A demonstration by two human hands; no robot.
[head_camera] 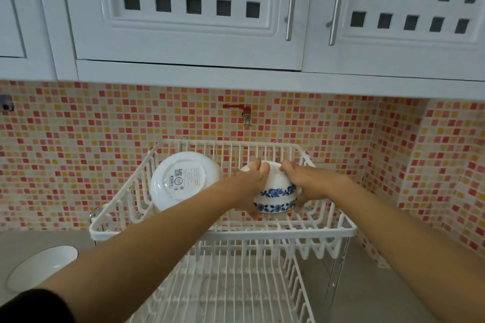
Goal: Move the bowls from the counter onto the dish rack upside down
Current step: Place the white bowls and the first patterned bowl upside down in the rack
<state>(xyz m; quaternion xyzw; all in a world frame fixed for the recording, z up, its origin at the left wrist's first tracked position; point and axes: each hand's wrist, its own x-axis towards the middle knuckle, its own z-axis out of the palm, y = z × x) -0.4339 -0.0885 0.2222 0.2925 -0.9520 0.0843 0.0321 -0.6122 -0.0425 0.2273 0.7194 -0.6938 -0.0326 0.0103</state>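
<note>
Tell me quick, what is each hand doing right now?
Left hand: closed on the blue-flowered bowl, upside down in the dish rack.
Right hand: closed on the same bowl.

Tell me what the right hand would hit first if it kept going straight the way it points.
Probably the back wires of the white dish rack, then the mosaic tile wall. The right hand holds the blue-flowered bowl and points toward them; depth is uncertain.

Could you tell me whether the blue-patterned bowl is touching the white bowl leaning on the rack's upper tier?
Cannot tell. In the head view the left hand covers the space between the blue-patterned bowl and the white bowl.
</note>
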